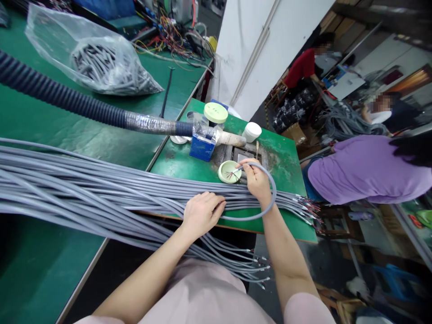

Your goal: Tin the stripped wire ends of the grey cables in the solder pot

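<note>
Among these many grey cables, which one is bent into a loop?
The round grey cable in the right hand: it curves back with its wires over the round pale-green dish, while the other cables run without such a loop.

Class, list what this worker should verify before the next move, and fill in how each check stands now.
1. Right hand grips looped grey cable near its end: ok.
2. Bared wires over pale green dish: ok.
3. Wire tips touching the dish: cannot tell.
4. Left hand on cable bundle: ok.
5. All cable ends on bench: not ok, some hang past it.
</note>
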{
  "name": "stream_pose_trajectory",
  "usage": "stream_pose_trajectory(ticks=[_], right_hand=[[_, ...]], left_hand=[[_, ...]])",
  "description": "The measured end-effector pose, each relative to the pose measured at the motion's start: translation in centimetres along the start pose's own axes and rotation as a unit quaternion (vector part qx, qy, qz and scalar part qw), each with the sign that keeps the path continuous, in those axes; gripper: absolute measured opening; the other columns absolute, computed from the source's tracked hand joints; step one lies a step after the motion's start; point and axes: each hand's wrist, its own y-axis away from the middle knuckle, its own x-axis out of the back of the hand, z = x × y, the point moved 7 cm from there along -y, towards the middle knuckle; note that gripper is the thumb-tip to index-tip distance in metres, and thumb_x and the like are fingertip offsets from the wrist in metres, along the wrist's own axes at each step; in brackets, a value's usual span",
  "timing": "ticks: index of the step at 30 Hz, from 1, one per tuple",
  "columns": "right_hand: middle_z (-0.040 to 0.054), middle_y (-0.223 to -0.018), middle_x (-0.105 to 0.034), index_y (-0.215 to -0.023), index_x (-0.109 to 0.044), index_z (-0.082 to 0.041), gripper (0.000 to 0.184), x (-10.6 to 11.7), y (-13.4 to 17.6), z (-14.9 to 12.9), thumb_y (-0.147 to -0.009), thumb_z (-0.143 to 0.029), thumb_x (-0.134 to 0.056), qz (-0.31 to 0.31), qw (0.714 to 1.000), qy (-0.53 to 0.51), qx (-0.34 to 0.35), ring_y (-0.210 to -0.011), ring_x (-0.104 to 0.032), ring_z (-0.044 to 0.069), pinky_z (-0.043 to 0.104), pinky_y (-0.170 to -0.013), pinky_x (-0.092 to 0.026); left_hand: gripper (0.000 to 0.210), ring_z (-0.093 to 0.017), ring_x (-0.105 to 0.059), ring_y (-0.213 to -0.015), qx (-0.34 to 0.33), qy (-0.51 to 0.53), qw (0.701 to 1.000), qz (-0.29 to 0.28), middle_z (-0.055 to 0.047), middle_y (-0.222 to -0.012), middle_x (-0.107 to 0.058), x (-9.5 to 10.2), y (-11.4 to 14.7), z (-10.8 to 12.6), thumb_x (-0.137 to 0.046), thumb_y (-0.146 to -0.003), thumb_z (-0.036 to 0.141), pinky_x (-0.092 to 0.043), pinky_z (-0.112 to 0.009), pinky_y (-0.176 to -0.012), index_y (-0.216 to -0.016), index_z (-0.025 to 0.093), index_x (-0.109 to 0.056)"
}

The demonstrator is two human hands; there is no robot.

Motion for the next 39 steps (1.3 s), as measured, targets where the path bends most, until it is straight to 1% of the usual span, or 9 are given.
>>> stream_pose_trajectory(ticks=[6, 10, 13, 16, 21, 24, 27, 32, 39], right_hand=[[0.0028, -0.090, -0.069, -0.089, -0.061, -0.023, 0.023, 0.1, -0.4, -0.5, -0.095, -0.027, -0.040, -0.013, 0.998, 0.053, 0.010, -0.094, -0.058, 0.021, 0.037, -0.090, -0.041], [0.0024, -0.090, -0.069, -0.090, -0.061, -0.023, 0.021, 0.1, -0.5, -0.5, -0.095, -0.028, -0.040, -0.014, 0.999, 0.044, 0.010, -0.095, -0.058, 0.021, 0.037, -0.090, -0.041], [0.0026, -0.090, -0.069, -0.093, -0.060, -0.023, 0.021, 0.4, -0.4, -0.4, -0.096, -0.031, -0.040, 0.005, 1.000, 0.006, 0.008, -0.095, -0.060, 0.020, 0.037, -0.090, -0.043], [0.0023, -0.091, -0.070, -0.096, -0.059, -0.024, 0.021, 1.2, -0.3, -0.5, -0.097, -0.032, -0.040, 0.029, 0.999, -0.016, 0.003, -0.095, -0.061, 0.019, 0.036, -0.090, -0.044], [0.0034, -0.091, -0.071, -0.094, -0.060, -0.022, 0.022, 3.8, -0.3, -0.7, -0.096, -0.030, -0.040, 0.095, 0.995, 0.021, 0.005, -0.093, -0.062, 0.019, 0.037, -0.088, -0.045], [0.0035, -0.088, -0.071, -0.092, -0.061, -0.022, 0.023, 5.2, -0.4, 0.4, -0.096, -0.032, -0.041, 0.139, 0.989, 0.045, -0.002, -0.089, -0.064, 0.020, 0.037, -0.087, -0.046], [0.0038, -0.087, -0.071, -0.091, -0.061, -0.022, 0.024, 5.7, -0.5, 2.1, -0.095, -0.035, -0.041, 0.161, 0.985, 0.064, -0.020, -0.088, -0.065, 0.020, 0.037, -0.086, -0.047], [0.0048, -0.086, -0.071, -0.088, -0.061, -0.022, 0.028, 5.7, -0.9, 4.2, -0.095, -0.039, -0.039, 0.164, 0.980, 0.106, -0.038, -0.088, -0.065, 0.021, 0.036, -0.085, -0.047], [0.0036, -0.084, -0.072, -0.087, -0.060, -0.022, 0.024, 5.1, -2.2, 6.3, -0.094, -0.034, -0.040, 0.147, 0.978, 0.142, -0.037, -0.085, -0.065, 0.020, 0.033, -0.083, -0.046]], left_hand=[[0.019, -0.014, -0.058, -0.066, -0.001, -0.001, 1.000, -0.004, 0.001, -0.070, -0.065, -0.1, 0.0, -0.1, -0.051, -0.091, 0.030, -0.038, -0.028, -0.062, -0.089, 0.021, -0.068], [0.019, -0.013, -0.057, -0.067, -0.004, 0.001, 1.000, 0.000, 0.001, -0.070, -0.065, 0.0, 0.0, 0.0, -0.051, -0.091, 0.030, -0.038, -0.028, -0.063, -0.088, 0.020, -0.067], [0.019, -0.013, -0.057, -0.066, -0.005, -0.001, 1.000, -0.001, 0.001, -0.069, -0.065, 0.0, 0.0, 0.1, -0.051, -0.091, 0.030, -0.038, -0.028, -0.062, -0.088, 0.020, -0.067], [0.019, -0.013, -0.057, -0.066, -0.005, -0.005, 1.000, -0.002, 0.001, -0.069, -0.065, 0.0, 0.0, 0.1, -0.051, -0.091, 0.030, -0.038, -0.028, -0.062, -0.088, 0.020, -0.067], [0.019, -0.013, -0.058, -0.067, -0.006, -0.003, 1.000, 0.003, 0.000, -0.070, -0.065, 0.2, 0.0, 0.1, -0.051, -0.091, 0.030, -0.039, -0.027, -0.062, -0.088, 0.020, -0.068], [0.019, -0.013, -0.059, -0.068, -0.006, -0.001, 1.000, 0.006, 0.000, -0.071, -0.066, 0.2, 0.0, 0.1, -0.052, -0.091, 0.029, -0.040, -0.027, -0.063, -0.089, 0.020, -0.068], [0.019, -0.014, -0.060, -0.068, -0.009, 0.000, 1.000, 0.005, 0.000, -0.070, -0.067, 0.2, -0.1, 0.2, -0.052, -0.090, 0.029, -0.040, -0.027, -0.063, -0.089, 0.020, -0.068], [0.019, -0.014, -0.060, -0.067, -0.012, 0.001, 1.000, 0.006, -0.001, -0.071, -0.068, 0.1, -0.2, 0.2, -0.052, -0.090, 0.029, -0.041, -0.027, -0.063, -0.089, 0.020, -0.069], [0.017, -0.014, -0.060, -0.067, -0.012, 0.001, 1.000, 0.010, 0.000, -0.071, -0.068, 0.2, -0.2, 0.3, -0.054, -0.089, 0.028, -0.041, -0.027, -0.063, -0.089, 0.020, -0.069]])
